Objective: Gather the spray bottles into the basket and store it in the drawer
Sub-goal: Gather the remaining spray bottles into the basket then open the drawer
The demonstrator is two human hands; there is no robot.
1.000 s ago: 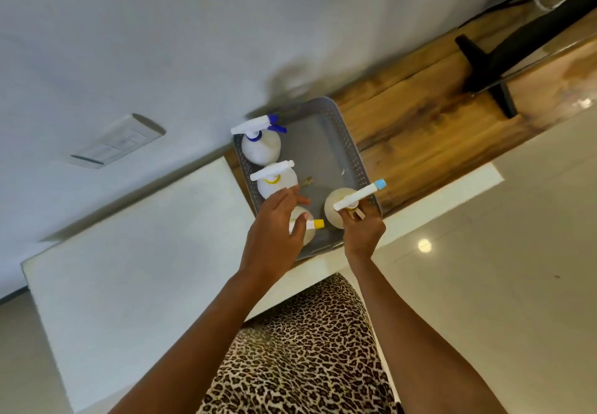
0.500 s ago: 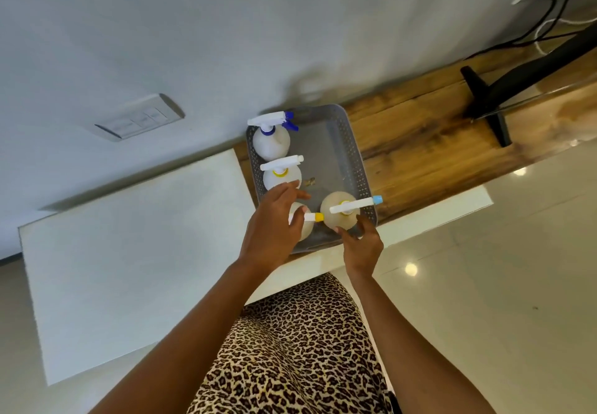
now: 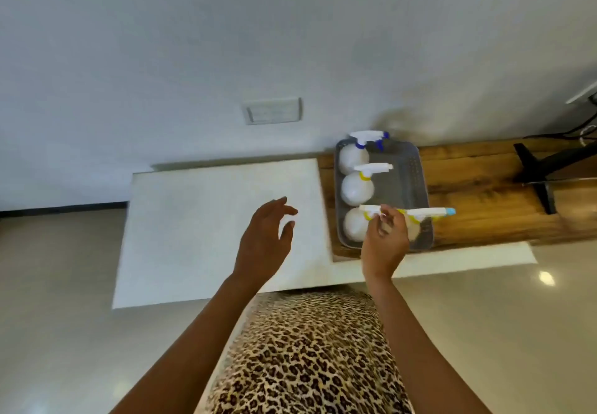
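Head view is showing the right hand (image 3: 384,239) gripping the last spray bottle (image 3: 420,216) in the basket (image 3: 416,168), left hand (image 3: 265,236) hanging slack; carrying the basket to the drawer likely comes next.

The gray basket (image 3: 416,168) looks like plastic with small holes, the spray bottles (image 3: 357,186) look smooth white plastic, the shelf (image 3: 484,200) is brown wood, and the floor (image 3: 484,333) is shiny.

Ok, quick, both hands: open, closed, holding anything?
Left hand: open, empty, over the white surface.
Right hand: fingers at a bottle in the basket; grip unclear.
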